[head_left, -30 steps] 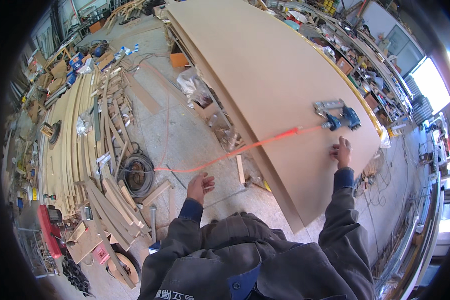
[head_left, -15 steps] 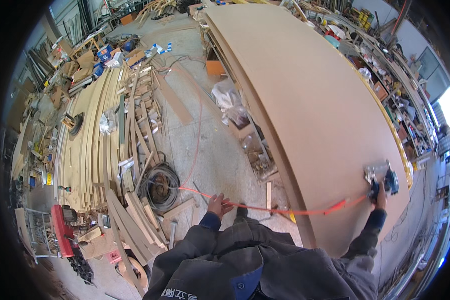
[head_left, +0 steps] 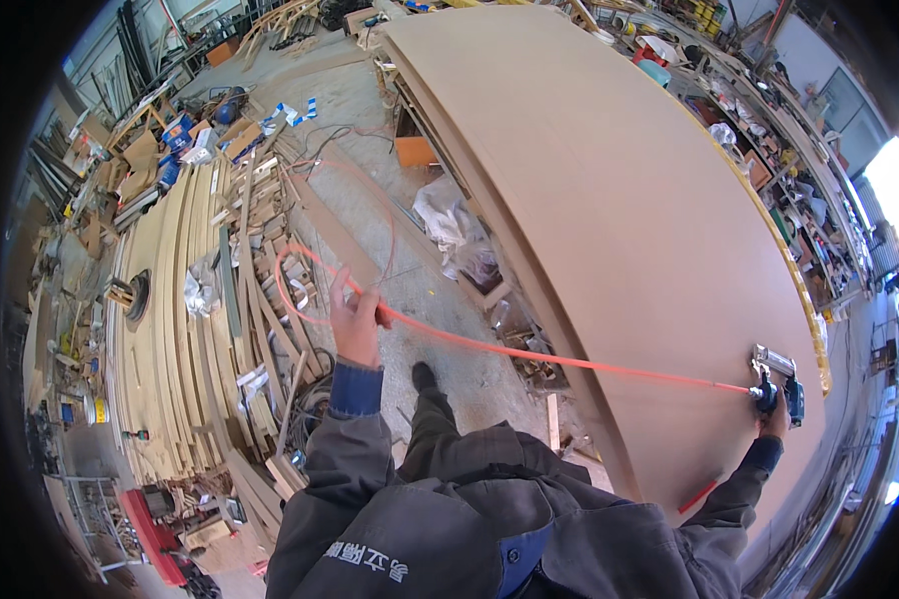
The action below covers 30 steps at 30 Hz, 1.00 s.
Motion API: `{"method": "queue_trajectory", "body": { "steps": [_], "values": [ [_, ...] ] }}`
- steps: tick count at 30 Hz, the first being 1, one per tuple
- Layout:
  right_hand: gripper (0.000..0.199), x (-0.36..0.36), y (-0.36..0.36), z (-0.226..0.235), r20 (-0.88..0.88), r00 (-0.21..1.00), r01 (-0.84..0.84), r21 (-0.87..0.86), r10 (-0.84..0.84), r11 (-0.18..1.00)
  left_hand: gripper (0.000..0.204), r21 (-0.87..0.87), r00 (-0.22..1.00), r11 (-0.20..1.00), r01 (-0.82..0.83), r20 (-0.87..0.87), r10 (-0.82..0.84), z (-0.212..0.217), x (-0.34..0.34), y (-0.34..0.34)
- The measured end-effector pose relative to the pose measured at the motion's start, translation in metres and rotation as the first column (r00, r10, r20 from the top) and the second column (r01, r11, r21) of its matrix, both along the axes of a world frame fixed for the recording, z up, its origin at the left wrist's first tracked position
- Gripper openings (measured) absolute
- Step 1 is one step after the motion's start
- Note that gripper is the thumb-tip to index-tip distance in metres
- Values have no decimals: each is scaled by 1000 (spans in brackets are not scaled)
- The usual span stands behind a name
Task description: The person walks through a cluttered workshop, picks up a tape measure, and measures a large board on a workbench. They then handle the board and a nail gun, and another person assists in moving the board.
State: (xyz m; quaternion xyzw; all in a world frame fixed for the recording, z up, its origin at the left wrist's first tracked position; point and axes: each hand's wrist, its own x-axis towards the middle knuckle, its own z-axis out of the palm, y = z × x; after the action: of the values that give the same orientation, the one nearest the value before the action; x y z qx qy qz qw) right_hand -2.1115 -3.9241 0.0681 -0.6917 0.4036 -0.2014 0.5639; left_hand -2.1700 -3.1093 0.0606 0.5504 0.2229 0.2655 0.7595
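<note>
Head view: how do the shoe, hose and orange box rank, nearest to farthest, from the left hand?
1. Hose: in the left hand.
2. Shoe: lower, slightly right.
3. Orange box: well beyond, left of the board.

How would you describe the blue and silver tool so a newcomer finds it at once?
Find the large brown board. Near its lower right edge, the right hand grips the tool. An orange hose joined to it, leading to the left hand, sets it apart.
</note>
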Motion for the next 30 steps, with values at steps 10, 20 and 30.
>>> {"method": "queue_trajectory", "body": {
  "steps": [10, 20, 30],
  "values": [
    [40, 43, 162, -11, -29, 987, 156, 14, -155, 988, 55, 242, 982, 960, 138, -163, -100, -2, 131, 163],
    [44, 135, 327, -6, -48, 985, 168, 3, -168, 986, 49, 506, 968, 858, 82, -244, 51, -56, 212, 294],
    [52, 302, 407, -36, 66, 997, 46, -110, -39, 993, 59, 613, 955, 765, 196, -297, -7, -24, 344, 400]
  ]
}}
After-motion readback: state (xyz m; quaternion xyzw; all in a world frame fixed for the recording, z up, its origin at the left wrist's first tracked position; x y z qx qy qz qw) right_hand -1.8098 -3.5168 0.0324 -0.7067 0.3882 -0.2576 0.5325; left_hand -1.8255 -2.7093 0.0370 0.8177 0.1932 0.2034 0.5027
